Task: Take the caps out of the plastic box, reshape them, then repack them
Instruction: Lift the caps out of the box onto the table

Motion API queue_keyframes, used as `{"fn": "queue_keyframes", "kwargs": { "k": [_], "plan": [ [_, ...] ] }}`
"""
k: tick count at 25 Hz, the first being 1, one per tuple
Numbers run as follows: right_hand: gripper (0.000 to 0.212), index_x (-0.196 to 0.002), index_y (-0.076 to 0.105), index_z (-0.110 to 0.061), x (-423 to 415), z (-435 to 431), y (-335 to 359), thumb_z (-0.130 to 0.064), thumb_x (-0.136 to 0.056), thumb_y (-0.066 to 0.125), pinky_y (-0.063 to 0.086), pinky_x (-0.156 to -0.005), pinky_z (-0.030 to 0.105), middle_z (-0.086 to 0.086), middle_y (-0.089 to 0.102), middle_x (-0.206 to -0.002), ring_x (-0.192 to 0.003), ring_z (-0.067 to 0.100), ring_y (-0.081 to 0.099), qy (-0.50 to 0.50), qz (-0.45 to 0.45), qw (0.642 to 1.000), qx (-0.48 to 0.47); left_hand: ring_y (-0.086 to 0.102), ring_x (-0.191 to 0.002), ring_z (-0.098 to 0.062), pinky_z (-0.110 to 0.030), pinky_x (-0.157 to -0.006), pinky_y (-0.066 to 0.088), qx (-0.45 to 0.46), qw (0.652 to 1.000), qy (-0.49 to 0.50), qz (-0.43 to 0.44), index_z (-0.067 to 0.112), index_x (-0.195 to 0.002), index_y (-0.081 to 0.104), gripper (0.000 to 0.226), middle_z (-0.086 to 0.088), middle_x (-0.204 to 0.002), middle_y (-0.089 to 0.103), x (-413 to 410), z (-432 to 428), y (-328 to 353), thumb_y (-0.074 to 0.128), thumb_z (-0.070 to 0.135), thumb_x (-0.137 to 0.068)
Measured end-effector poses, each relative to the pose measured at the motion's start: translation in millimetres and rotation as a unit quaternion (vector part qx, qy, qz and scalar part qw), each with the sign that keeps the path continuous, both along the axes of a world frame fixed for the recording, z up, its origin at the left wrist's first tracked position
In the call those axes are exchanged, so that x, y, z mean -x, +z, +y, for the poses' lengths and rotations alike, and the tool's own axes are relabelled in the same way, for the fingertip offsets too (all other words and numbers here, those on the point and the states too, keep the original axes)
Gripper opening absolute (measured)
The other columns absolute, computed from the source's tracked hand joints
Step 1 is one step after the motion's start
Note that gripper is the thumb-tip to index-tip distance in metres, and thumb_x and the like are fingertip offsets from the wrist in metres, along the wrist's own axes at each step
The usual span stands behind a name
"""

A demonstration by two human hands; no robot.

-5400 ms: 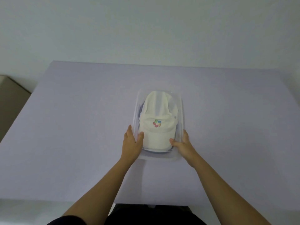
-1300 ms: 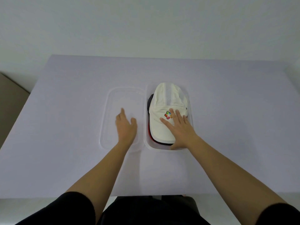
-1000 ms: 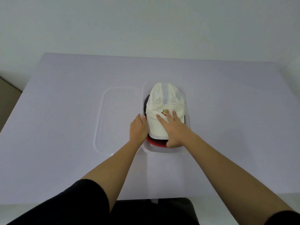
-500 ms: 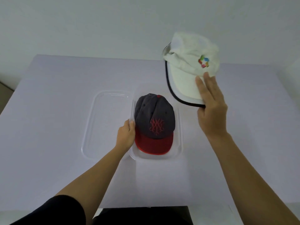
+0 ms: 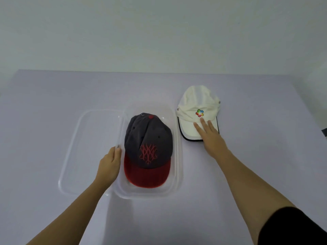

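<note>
While the left hand [image 5: 108, 165] stays against the plastic box [image 5: 179, 156], grip unclear, the right hand [image 5: 211, 138] now presses the white cap [image 5: 198, 101] flat-fingered onto the table [image 5: 53, 103].

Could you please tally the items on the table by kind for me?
Box: 1
Lid: 1
Caps: 2, the white cap beside the box and the grey-and-red cap inside it
Total: 4

Clear plastic box [image 5: 179, 167] on pale lilac worktop [image 5: 53, 103]: inside, charcoal cap [image 5: 148, 140] with red brim and red monogram; right of it, cream cap [image 5: 198, 105] with multicoloured logo, black-edged brim.
</note>
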State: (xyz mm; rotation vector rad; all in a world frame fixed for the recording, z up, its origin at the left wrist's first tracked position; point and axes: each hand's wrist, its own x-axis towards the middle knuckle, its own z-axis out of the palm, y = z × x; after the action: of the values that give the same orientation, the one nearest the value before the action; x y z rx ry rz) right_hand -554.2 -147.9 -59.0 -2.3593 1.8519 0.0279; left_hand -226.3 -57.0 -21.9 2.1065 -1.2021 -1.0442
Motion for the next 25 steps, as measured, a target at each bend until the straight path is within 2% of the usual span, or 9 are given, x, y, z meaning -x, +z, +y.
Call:
{"fn": "queue_keyframes", "kwargs": {
  "k": [3,9,12,14,16,18,20,22,25],
  "plan": [
    [0.086,-0.150,0.004,-0.022,2.4,-27.7,-8.5,0.020,-0.082,0.036,0.037,-0.106,0.041,0.005,-0.006,-0.160,-0.146,0.033,0.004,-0.002,0.025,0.999,-0.043,0.052,-0.110,-0.032,-0.031,-0.088,0.032,-0.002,1.000,0.005,-0.018,0.005,-0.123,0.053,0.044,-0.016,-0.120,0.059,0.2,-0.8,-2.0,0.025,0.032,-0.102],
    [0.092,-0.149,-0.007,-0.021,0.8,-56.2,2.0,0.011,-0.084,0.050,0.027,-0.112,0.041,0.007,-0.017,-0.158,-0.146,0.032,-0.003,-0.005,0.047,0.994,-0.099,0.051,-0.119,-0.031,-0.030,-0.093,0.033,0.012,1.000,-0.003,-0.026,0.008,-0.129,0.051,0.045,-0.015,-0.129,0.057,1.3,-2.8,-6.1,0.024,0.033,-0.102],
    [0.080,-0.149,0.012,-0.011,-38.6,-28.9,26.2,0.012,-0.082,0.049,0.019,-0.118,0.041,0.013,0.002,-0.159,-0.146,0.029,0.007,0.032,-0.113,0.992,-0.037,0.052,-0.116,-0.032,-0.026,-0.087,0.030,0.020,0.999,-0.005,-0.024,0.006,-0.127,0.051,0.044,-0.016,-0.126,0.058,1.9,-2.1,-5.4,0.025,0.031,-0.103],
    [0.062,-0.141,0.036,-0.005,-82.4,5.6,43.4,0.007,-0.082,0.049,0.028,-0.114,0.037,0.015,0.028,-0.153,-0.141,0.027,0.027,0.093,-0.211,0.972,0.055,0.054,-0.110,-0.031,-0.026,-0.084,0.031,0.021,0.999,-0.006,-0.025,0.005,-0.125,0.052,0.043,-0.015,-0.117,0.060,1.4,-0.6,-4.6,0.025,0.031,-0.103],
    [0.053,-0.135,0.046,-0.008,-118.0,41.0,52.1,-0.007,-0.083,0.054,0.040,-0.107,0.038,0.013,0.041,-0.145,-0.128,0.027,0.041,0.173,-0.216,0.958,0.081,0.054,-0.097,-0.028,-0.027,-0.081,0.032,0.024,0.999,-0.009,-0.030,0.004,-0.121,0.052,0.042,-0.008,-0.102,0.057,1.7,0.3,-4.6,0.025,0.031,-0.103],
    [0.065,-0.141,0.038,-0.016,-137.1,65.6,54.3,-0.034,-0.083,0.060,0.041,-0.104,0.047,0.011,0.027,-0.152,-0.134,0.030,0.031,0.200,-0.139,0.969,-0.035,0.050,-0.085,-0.021,-0.029,-0.077,0.033,0.030,0.999,-0.013,-0.028,0.002,-0.115,0.053,0.042,-0.004,-0.094,0.054,3.6,-1.3,-7.2,0.025,0.030,-0.103],
    [0.099,-0.149,0.014,-0.024,-146.6,77.5,48.0,-0.056,-0.072,0.067,0.025,-0.112,0.053,0.010,-0.007,-0.159,-0.145,0.031,-0.001,0.190,-0.013,0.972,-0.140,0.051,-0.079,-0.022,-0.030,-0.072,0.034,0.034,0.999,-0.011,-0.029,0.001,-0.106,0.054,0.042,-0.008,-0.087,0.057,0.5,-0.3,-8.9,0.025,0.031,-0.103],
    [0.120,-0.149,-0.006,-0.026,-153.8,83.4,40.6,-0.054,-0.065,0.076,0.017,-0.112,0.057,0.010,-0.028,-0.154,-0.143,0.031,-0.021,0.190,0.052,0.967,-0.160,0.051,-0.075,-0.024,-0.030,-0.069,0.034,0.033,0.999,-0.013,-0.029,0.000,-0.099,0.054,0.042,-0.013,-0.084,0.058,-2.9,1.6,-10.8,0.025,0.031,-0.103],
    [0.123,-0.148,-0.014,-0.024,-160.9,84.8,32.1,-0.029,-0.068,0.080,0.022,-0.111,0.059,0.015,-0.034,-0.151,-0.141,0.034,-0.026,0.195,0.070,0.967,-0.151,0.050,-0.071,-0.023,-0.030,-0.060,0.035,0.030,0.999,-0.022,-0.031,0.000,-0.096,0.053,0.041,-0.014,-0.081,0.057,-5.0,2.4,-10.6,0.025,0.030,-0.102]
  ]
}}
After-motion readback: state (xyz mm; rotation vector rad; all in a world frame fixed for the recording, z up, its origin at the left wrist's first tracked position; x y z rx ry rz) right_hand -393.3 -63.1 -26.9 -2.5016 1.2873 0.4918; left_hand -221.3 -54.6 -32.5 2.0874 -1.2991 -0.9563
